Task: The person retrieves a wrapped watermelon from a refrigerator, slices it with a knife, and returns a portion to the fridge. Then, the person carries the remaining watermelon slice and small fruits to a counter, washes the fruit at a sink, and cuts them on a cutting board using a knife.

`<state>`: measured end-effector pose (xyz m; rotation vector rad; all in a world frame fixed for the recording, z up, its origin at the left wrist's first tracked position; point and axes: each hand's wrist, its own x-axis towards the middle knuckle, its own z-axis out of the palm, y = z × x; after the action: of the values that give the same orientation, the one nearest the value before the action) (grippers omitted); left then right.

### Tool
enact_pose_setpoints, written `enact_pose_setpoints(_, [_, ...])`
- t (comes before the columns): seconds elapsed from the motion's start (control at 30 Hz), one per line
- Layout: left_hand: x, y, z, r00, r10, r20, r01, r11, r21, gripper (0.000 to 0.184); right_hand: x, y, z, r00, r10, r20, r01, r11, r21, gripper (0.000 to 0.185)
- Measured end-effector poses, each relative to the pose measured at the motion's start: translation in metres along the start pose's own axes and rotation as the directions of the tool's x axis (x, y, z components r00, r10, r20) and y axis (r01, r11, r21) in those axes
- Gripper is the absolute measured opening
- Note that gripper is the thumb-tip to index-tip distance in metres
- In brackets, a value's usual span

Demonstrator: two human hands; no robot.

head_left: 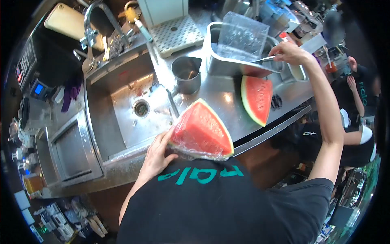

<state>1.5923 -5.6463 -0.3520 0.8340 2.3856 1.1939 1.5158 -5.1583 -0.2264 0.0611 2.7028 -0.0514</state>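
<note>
A large cut piece of watermelon [203,128], partly covered in clear plastic wrap, rests at the counter's front edge close to my body. Against its left side my left hand [157,152] holds it, with the thumb apart from the fingers. My right hand [289,53] reaches out over a deep metal pan [231,68] and grips a thin metal utensil [265,59]; its kind I cannot make out. A clear plastic sheet or lid [243,35] leans up inside the pan. A second watermelon wedge [257,99] lies on the counter in front of the pan.
A metal pitcher [187,77] stands between the pan and the sink [126,118]. A faucet [91,30] arches over the sink's back. Dark scissor-like handles [276,101] lie beside the second wedge. A perforated tray [175,35] sits behind. Other people [363,89] are at the right.
</note>
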Motion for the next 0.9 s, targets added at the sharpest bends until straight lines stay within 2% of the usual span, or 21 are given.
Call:
enact_pose_setpoints(0.07, [0.003, 0.000, -0.003, 0.997, 0.077, 0.019, -0.078, 0.992, 0.099, 0.083, -0.004, -0.002, 0.011, 0.987, -0.079, -0.138, 0.080, 0.997, 0.000, 0.022])
enact_pose_setpoints(0.1, [0.004, -0.009, 0.002, 0.993, 0.111, -0.034, -0.107, 0.990, 0.093, 0.078, -0.011, -0.012, 0.014, 0.988, -0.085, -0.126, 0.087, 0.996, 0.005, 0.022])
enact_pose_setpoints(0.13, [0.003, -0.018, 0.006, 0.995, 0.099, -0.025, -0.097, 0.991, 0.088, 0.078, -0.024, -0.029, 0.018, 0.865, -0.209, -0.456, 0.130, 0.972, -0.198, 0.020])
enact_pose_setpoints(0.17, [0.001, -0.028, 0.008, 0.987, 0.148, -0.070, -0.140, 0.984, 0.112, 0.077, -0.040, -0.050, 0.024, 0.624, -0.361, -0.694, 0.090, 0.914, -0.395, 0.019])
enact_pose_setpoints(0.23, [-0.001, -0.035, 0.012, 0.954, 0.230, -0.190, -0.212, 0.971, 0.114, 0.065, -0.083, -0.117, 0.041, 0.545, -0.322, -0.774, 0.211, 0.946, -0.244, 0.011])
enact_pose_setpoints(0.27, [-0.003, -0.031, 0.010, 0.957, 0.225, -0.182, -0.208, 0.972, 0.108, 0.065, -0.101, -0.145, 0.056, 0.488, -0.436, -0.756, 0.400, 0.882, -0.250, 0.009])
enact_pose_setpoints(0.3, [-0.002, -0.023, 0.005, 0.910, 0.333, -0.245, -0.296, 0.939, 0.178, 0.060, -0.119, -0.177, 0.080, 0.486, -0.512, -0.708, 0.455, 0.840, -0.295, 0.007])
enact_pose_setpoints(0.33, [0.000, -0.017, 0.003, 0.846, 0.443, -0.297, -0.377, 0.891, 0.253, 0.054, -0.130, -0.194, 0.121, 0.675, -0.311, -0.670, 0.623, 0.727, 0.290, 0.010])
enact_pose_setpoints(0.37, [0.002, -0.016, 0.006, 0.821, 0.482, -0.306, -0.424, 0.874, 0.239, 0.038, -0.136, -0.223, 0.135, 0.499, -0.490, -0.715, 0.536, 0.823, -0.189, 0.014])
enact_pose_setpoints(0.4, [0.000, -0.018, 0.007, 0.819, 0.491, -0.298, -0.434, 0.869, 0.238, 0.038, -0.134, -0.248, 0.147, 0.485, -0.436, -0.758, 0.608, 0.791, -0.066, 0.020])
enact_pose_setpoints(0.47, [0.003, -0.022, 0.004, 0.772, 0.615, -0.161, -0.559, 0.778, 0.287, 0.029, -0.126, -0.278, 0.171, 0.512, -0.402, -0.760, 0.599, 0.800, -0.020, 0.027])
enact_pose_setpoints(0.5, [0.003, -0.022, 0.003, 0.768, 0.623, -0.152, -0.568, 0.771, 0.288, 0.023, -0.123, -0.291, 0.174, 0.536, -0.390, -0.749, 0.565, 0.824, -0.025, 0.028])
enact_pose_setpoints(0.6, [0.002, -0.008, -0.002, 0.787, 0.600, -0.144, -0.595, 0.800, 0.078, 0.023, -0.121, -0.306, 0.187, 0.558, -0.317, -0.767, 0.390, 0.916, -0.094, 0.023])
enact_pose_setpoints(0.63, [0.003, 0.001, -0.004, 0.784, 0.608, -0.125, -0.615, 0.788, -0.023, 0.020, -0.124, -0.307, 0.182, 0.548, -0.267, -0.793, 0.387, 0.921, -0.043, 0.020])
enact_pose_setpoints(0.67, [-0.002, -0.005, -0.004, 0.809, 0.579, -0.102, -0.586, 0.807, -0.070, 0.016, -0.127, -0.308, 0.179, 0.535, -0.221, -0.815, 0.403, 0.915, 0.016, 0.016])
enact_pose_setpoints(0.7, [-0.007, -0.012, 0.000, 0.912, 0.402, -0.081, -0.409, 0.879, -0.247, 0.013, -0.132, -0.307, 0.166, 0.531, -0.106, -0.841, 0.486, 0.851, 0.200, 0.013])
enact_pose_setpoints(0.73, [0.000, -0.007, -0.002, 0.898, 0.436, -0.061, -0.437, 0.863, -0.255, 0.013, -0.136, -0.308, 0.165, 0.522, -0.079, -0.849, 0.454, 0.868, 0.198, 0.013])
enact_pose_setpoints(0.8, [0.005, 0.012, -0.012, 0.977, 0.211, 0.021, -0.148, 0.750, -0.645, 0.017, -0.147, -0.315, 0.170, 0.571, 0.107, -0.814, 0.526, 0.714, 0.462, 0.014])
enact_pose_setpoints(0.83, [0.012, 0.022, -0.017, 0.951, 0.298, 0.080, -0.215, 0.827, -0.519, 0.030, -0.152, -0.317, 0.171, 0.646, 0.146, -0.749, 0.531, 0.619, 0.579, 0.013])
enact_pose_setpoints(0.87, [0.019, 0.038, -0.022, 0.948, 0.306, 0.087, -0.219, 0.826, -0.519, 0.030, -0.156, -0.319, 0.170, 0.641, 0.155, -0.752, 0.528, 0.622, 0.579, 0.013])
enact_pose_setpoints(0.9, [0.026, 0.058, -0.027, 0.852, 0.508, 0.123, -0.487, 0.857, -0.168, 0.035, -0.161, -0.321, 0.166, 0.669, 0.246, -0.701, 0.528, 0.506, 0.682, 0.012])
